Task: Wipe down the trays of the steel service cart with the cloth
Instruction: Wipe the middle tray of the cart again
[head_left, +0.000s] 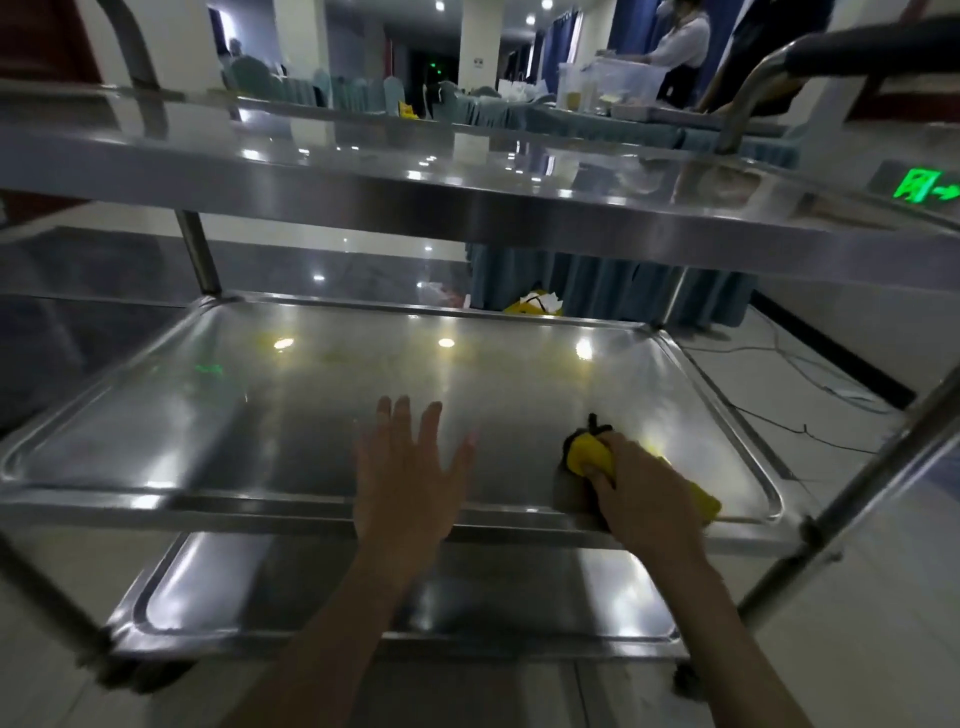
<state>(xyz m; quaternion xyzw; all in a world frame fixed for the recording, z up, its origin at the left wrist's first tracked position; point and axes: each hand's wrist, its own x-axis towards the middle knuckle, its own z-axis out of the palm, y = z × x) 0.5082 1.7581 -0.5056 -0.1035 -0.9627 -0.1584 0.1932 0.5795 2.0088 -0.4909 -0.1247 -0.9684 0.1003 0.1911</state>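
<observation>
The steel service cart has three trays: a top tray (363, 156), a middle tray (260, 415) and a bottom tray (311, 597). My right hand (644, 493) grips a bunched yellow cloth (587, 452) with a dark edge and presses it on the middle tray near its front right corner. My left hand (410, 478) is spread flat, fingers straight, over the front middle of that same tray. A faint yellowish smear (332, 356) shows near the tray's back edge.
Cart uprights (200, 254) stand at the corners, and a dark-gripped push handle (852, 47) rises at the top right. Behind the cart are cloth-draped tables (613, 280), people standing at a far table (680, 47), cables on the floor (810, 374) and a green exit sign (924, 187).
</observation>
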